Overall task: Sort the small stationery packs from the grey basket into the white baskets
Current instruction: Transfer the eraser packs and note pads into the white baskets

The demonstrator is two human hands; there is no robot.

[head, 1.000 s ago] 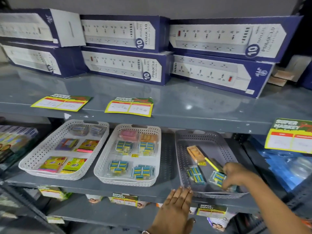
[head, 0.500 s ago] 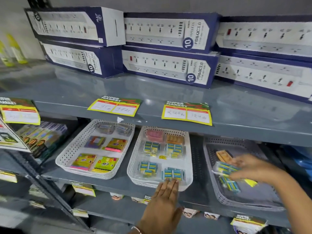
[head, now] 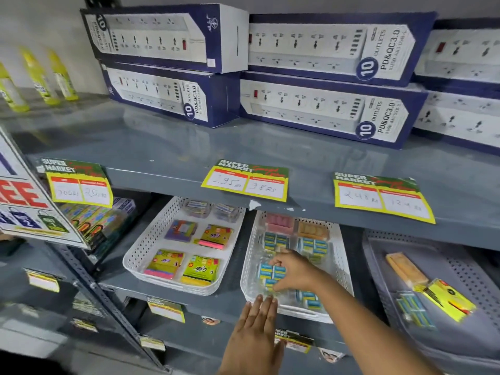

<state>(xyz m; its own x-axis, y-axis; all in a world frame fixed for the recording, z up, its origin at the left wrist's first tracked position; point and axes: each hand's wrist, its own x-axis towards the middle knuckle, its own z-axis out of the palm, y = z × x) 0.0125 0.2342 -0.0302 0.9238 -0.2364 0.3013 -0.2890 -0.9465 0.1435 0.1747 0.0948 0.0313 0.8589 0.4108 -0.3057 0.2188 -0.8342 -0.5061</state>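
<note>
- Since half a second ago, the right hand is carrying a blue pack from the grey basket into the middle white basket.
- Its fingers are clamped on this pack, just above the basket floor.
- Flat and open, the left hand is touching the near rim.
- Remaining packs are lying far to the right, nearer the right hand.

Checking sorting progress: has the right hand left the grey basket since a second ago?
Yes. The right hand has moved left, out of the grey basket, and is now over the right-hand white basket, fingers on a blue-striped pack.
</note>
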